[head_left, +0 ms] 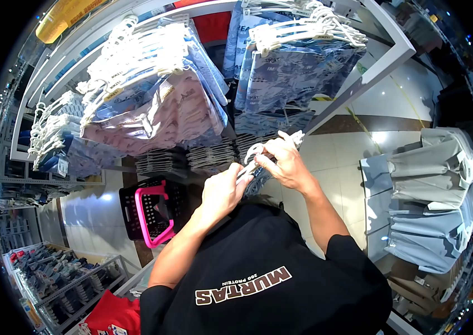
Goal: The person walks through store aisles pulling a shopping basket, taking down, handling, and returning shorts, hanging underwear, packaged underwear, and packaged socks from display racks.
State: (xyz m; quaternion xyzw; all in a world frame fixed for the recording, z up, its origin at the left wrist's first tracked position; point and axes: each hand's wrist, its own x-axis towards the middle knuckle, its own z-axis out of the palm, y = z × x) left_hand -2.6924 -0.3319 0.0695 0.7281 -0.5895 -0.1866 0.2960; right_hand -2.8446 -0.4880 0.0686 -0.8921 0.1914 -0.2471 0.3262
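White hangers with bluish cloth under them are held in front of the chest. My left hand is closed round the lower left end of the hangers. Near their hooks and upper right end, my right hand has its fingers wrapped on them. Beyond both hands, pink patterned shorts and blue patterned shorts hang in rows on white hangers from a rack. How many hangers are in my hands cannot be made out.
A black basket with a pink handle stands on the floor at left. The white rack frame slants down at the upper right. Grey and light blue garments hang at right. A low bin of small items is at lower left.
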